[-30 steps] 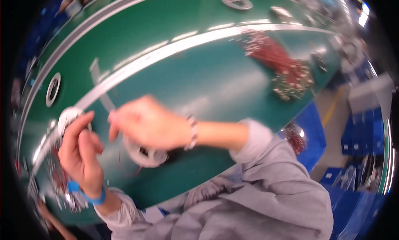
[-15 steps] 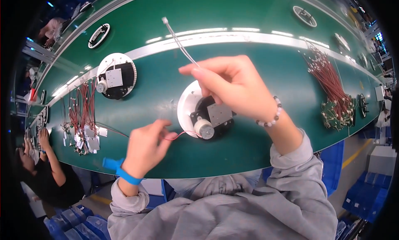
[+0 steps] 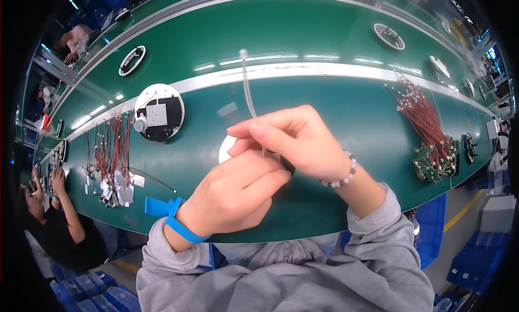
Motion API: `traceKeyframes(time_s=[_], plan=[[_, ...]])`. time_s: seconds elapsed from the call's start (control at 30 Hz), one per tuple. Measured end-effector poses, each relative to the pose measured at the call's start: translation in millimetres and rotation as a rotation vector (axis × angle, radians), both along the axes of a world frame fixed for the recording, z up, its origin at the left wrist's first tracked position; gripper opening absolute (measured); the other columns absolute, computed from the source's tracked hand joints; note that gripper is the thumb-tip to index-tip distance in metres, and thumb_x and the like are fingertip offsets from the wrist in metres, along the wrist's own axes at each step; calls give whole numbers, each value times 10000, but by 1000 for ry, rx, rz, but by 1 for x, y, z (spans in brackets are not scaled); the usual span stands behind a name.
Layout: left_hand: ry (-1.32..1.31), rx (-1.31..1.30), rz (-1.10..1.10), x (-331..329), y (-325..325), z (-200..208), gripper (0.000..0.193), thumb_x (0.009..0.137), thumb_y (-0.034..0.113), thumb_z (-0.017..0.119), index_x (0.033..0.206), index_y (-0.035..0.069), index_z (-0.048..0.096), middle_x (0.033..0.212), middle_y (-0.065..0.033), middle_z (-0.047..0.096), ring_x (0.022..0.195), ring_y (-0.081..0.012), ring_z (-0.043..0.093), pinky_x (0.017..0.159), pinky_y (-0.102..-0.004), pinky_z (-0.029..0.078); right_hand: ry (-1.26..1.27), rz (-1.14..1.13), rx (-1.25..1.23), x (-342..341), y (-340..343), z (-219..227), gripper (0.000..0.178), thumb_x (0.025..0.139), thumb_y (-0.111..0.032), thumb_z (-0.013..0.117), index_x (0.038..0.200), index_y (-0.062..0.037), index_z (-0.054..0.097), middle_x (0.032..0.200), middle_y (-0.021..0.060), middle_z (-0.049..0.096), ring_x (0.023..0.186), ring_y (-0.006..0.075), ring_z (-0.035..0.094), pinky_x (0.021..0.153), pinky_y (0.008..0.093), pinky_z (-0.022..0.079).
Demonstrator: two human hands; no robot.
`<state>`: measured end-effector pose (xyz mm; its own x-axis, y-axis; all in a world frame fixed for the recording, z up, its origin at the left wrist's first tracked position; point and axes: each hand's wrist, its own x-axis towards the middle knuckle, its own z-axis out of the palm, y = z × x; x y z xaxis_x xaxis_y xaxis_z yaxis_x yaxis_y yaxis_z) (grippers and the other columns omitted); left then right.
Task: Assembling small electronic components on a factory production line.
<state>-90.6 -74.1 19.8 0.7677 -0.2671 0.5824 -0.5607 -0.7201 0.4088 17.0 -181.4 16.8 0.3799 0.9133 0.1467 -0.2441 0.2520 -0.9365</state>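
Observation:
My right hand [image 3: 300, 141] pinches a thin white cable [image 3: 248, 93] between thumb and forefinger. The cable stands upward and ends in a small white connector. Below it and touching it, my left hand [image 3: 232, 193] is closed, its fingertips turned in beneath the right hand. What the left fingers hold is hidden. Under both hands lies a round white assembly [image 3: 223, 151]; only its left rim and a dark bit show, and its motor is covered. Just above the left hand a pale, flat piece [image 3: 229, 112] is smeared by motion.
A similar round unit [image 3: 157, 114] with a motor and metal plate lies at left. Bundled red wires with white tags [image 3: 116, 185] are near it; red wires with green boards [image 3: 430, 158] lie right. White rings [image 3: 389, 36] rest beyond the rail. A co-worker's hand [image 3: 58, 179] is far left.
My left hand has moved right and up to meet my right hand, now covering the motor and red wire. My right hand has come slightly nearer, with the white cable now more upright.

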Motion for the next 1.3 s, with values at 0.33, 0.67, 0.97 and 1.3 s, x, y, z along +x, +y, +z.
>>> traceKeyframes(time_s=[0.33,0.67,0.97,1.3], plan=[[62,-429,536,20,41,-30,213,728,75,588,930,13,564,864,-106,597,644,-110,546,475,-220,420,-146,-234,-26,10,1,-6,194,816,-125,545,893,39,614,714,57,597,675,103,555,640,221,443],[531,-748,366,18,49,-79,152,799,89,558,858,-48,587,717,-49,603,610,-55,544,526,-173,439,-1462,-545,-455,16,-35,-8,59,636,-63,620,685,-30,620,548,90,516,523,266,496,496,346,399],[487,-935,375,20,45,-84,147,741,93,608,814,-34,612,655,-47,607,580,-45,530,493,-167,403,-1617,-306,-527,4,-31,8,32,595,-27,560,571,-18,542,542,104,464,583,273,445,575,347,366],[508,-873,357,17,47,-85,130,780,65,571,842,-48,580,713,-54,602,606,-59,548,520,-166,438,-1671,-194,-546,-1,-29,15,69,585,-26,551,538,-31,501,549,96,463,590,266,445,598,340,368]])
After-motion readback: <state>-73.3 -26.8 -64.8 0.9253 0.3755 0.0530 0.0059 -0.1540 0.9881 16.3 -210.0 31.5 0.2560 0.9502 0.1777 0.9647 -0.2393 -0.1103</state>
